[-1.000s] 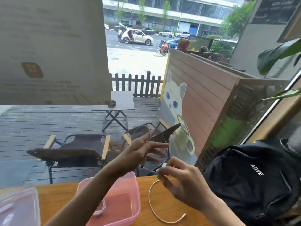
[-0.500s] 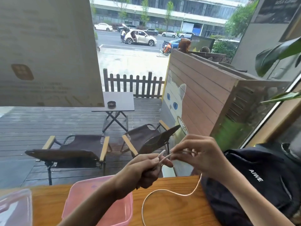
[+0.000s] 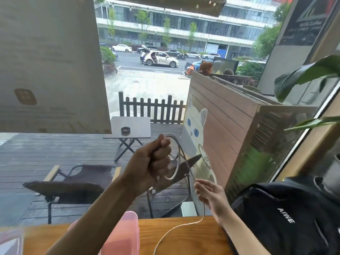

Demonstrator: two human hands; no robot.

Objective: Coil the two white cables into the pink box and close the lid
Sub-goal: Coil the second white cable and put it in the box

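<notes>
My fingers on the left hand (image 3: 152,162) are curled into a fist, pressed tight around the white cable (image 3: 177,157), which comes out over the top of my knuckles in a loop, bends down past the fist and curls back in under it; how many turns sit inside my palm I cannot tell, because the fist hides them. The fingers of my right hand (image 3: 211,195) are drawn together, pinching the same cable lower down and to the right, with the line running taut from the loop to that pinch. Below my right hand the cable hangs down, touches the wooden table (image 3: 193,240) and curves left until the bottom edge of the view cuts it off, so its end is out of sight. The pink box (image 3: 127,234) sits on the table just under my left forearm, which covers most of it; only one pink corner and part of a wall show, and its inside is hidden, so I cannot see whether anything lies in it. A pale blurred shape at the lower left corner is too smeared to make out. A black bag (image 3: 287,216) rests against the table's right end, beside my right forearm.
</notes>
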